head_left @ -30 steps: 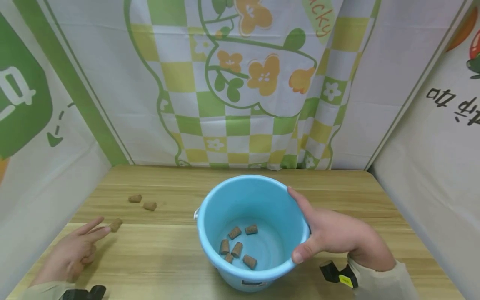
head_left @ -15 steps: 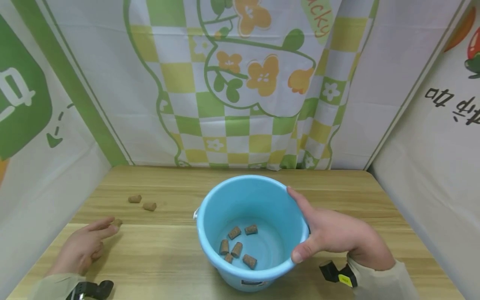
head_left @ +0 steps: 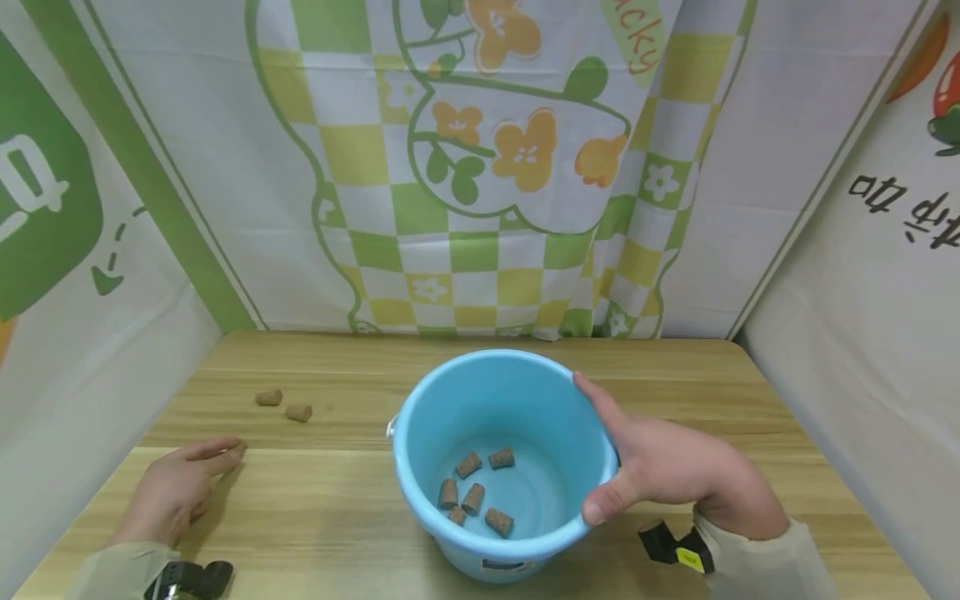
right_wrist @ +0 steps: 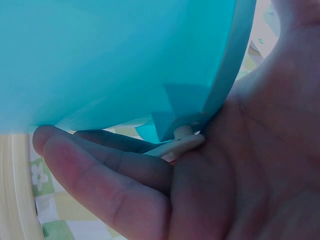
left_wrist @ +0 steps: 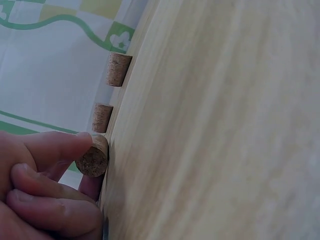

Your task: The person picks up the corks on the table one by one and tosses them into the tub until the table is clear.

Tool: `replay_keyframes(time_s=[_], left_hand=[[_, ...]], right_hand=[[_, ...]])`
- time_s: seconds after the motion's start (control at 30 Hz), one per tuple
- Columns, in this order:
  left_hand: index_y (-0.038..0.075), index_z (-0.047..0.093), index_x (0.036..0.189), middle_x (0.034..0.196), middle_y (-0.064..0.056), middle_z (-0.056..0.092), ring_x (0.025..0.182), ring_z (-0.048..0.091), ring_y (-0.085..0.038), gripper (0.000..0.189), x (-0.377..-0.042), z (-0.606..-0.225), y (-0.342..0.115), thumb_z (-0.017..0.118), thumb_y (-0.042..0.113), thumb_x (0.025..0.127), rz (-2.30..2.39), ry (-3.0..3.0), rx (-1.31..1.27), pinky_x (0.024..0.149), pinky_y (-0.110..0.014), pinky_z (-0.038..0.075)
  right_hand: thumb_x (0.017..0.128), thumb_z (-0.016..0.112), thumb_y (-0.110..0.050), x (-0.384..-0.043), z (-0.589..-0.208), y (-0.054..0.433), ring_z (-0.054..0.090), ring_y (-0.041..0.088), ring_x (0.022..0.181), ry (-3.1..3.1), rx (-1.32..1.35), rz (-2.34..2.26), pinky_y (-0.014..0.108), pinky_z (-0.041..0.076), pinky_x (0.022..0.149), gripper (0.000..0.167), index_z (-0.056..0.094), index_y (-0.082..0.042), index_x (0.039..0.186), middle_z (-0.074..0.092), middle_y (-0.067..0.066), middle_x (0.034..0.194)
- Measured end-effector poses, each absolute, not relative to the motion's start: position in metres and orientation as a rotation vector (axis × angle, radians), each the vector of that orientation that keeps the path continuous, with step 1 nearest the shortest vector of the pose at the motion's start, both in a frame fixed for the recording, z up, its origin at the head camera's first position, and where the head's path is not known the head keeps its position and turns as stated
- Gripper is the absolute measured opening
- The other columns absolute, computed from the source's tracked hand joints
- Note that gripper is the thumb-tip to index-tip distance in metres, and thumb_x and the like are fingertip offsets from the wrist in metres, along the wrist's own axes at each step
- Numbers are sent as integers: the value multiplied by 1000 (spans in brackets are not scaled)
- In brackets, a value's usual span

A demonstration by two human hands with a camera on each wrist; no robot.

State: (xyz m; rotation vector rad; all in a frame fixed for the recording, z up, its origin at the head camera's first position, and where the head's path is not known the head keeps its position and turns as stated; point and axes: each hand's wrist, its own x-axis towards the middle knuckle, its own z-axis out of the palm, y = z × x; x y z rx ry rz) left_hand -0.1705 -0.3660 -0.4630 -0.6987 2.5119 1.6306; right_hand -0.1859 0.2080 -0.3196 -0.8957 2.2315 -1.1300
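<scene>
At the left of the table, my left hand (head_left: 176, 483) pinches a cork (left_wrist: 93, 161) between its fingertips, the other fingers folded under. The left wrist view shows this cork lying right at the wood surface. My right hand (head_left: 660, 462) grips the right side of a light blue bucket (head_left: 502, 392), thumb over the rim and fingers around the outside. Beneath the rim, the white handle end (right_wrist: 182, 145) sits between the palm and the bucket wall. Several corks (head_left: 498, 522) lie on the bucket's floor.
Beyond the left hand, two loose corks, one farther left (head_left: 268, 398) and one nearer (head_left: 298, 412), lie on the wooden table (head_left: 337, 517). A printed cloth (head_left: 420, 242) hangs along the back edge, and white cloth walls (head_left: 862, 333) close both sides.
My left hand has moved a little right and forward, its spread fingers closing on the cork. The right hand and the bucket have stayed in place.
</scene>
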Motion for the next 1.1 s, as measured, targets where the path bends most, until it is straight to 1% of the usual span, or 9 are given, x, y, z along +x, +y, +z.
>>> replay_keyframes(time_s=[0.33,0.6,0.67,0.73,0.8,0.87,0.93,1.0,1.1], left_hand=[[2,53,140,141,-28,43,44,41,-6,56,-170,-460,-360,69,30,95,1570,2551,-659,42,-28,41],[2,55,139,138,-29,47,42,40,-6,53,-167,-460,-358,68,30,96,1532,2579,-608,41,-28,40],[2,55,138,125,-21,59,42,39,-6,55,-166,-458,-358,70,31,94,1556,2557,-612,41,-28,40],[1,54,139,96,-9,67,41,38,-5,59,-165,-456,-357,72,33,92,1585,2514,-609,40,-27,40],[1,53,141,70,6,59,40,36,-4,63,-164,-453,-355,74,34,91,1621,2463,-588,39,-26,39],[0,52,142,63,13,54,39,35,-2,66,-164,-449,-352,74,35,91,1662,2420,-545,39,-24,38],[0,51,143,75,11,60,40,36,-1,64,-162,-445,-349,73,33,92,1693,2398,-488,39,-23,38],[1,50,144,102,1,66,41,36,-1,66,-161,-441,-347,73,35,93,1713,2384,-457,39,-23,37],[1,47,146,134,-19,53,43,36,-1,66,-161,-435,-343,71,35,94,1743,2344,-447,39,-23,37]], right_hand=[[74,91,-29,-186,-320,209,57,30,111,2229,-887,-1145,38,46,93,137,-18,-18,157,47,19,138],[73,91,-28,-186,-320,210,56,30,112,2243,-875,-1141,36,44,94,137,-17,-16,157,47,19,138],[74,91,-29,-186,-320,210,56,30,112,2238,-877,-1143,36,44,94,137,-18,-16,157,47,19,138],[74,91,-29,-186,-320,209,56,30,112,2229,-877,-1146,36,45,94,137,-18,-16,157,46,19,139],[74,90,-30,-186,-320,209,57,30,111,2224,-880,-1147,37,46,93,137,-18,-16,157,47,20,138],[75,90,-30,-186,-320,209,57,30,110,2220,-883,-1146,37,46,92,137,-19,-15,157,48,20,137],[75,90,-30,-185,-320,208,58,29,109,2222,-882,-1143,37,47,91,137,-18,-15,157,48,20,136],[75,90,-30,-185,-319,208,58,29,108,2229,-878,-1135,37,47,91,137,-18,-14,157,49,20,136],[75,90,-31,-184,-318,207,58,29,108,2236,-874,-1128,37,47,91,137,-18,-14,156,48,20,136]])
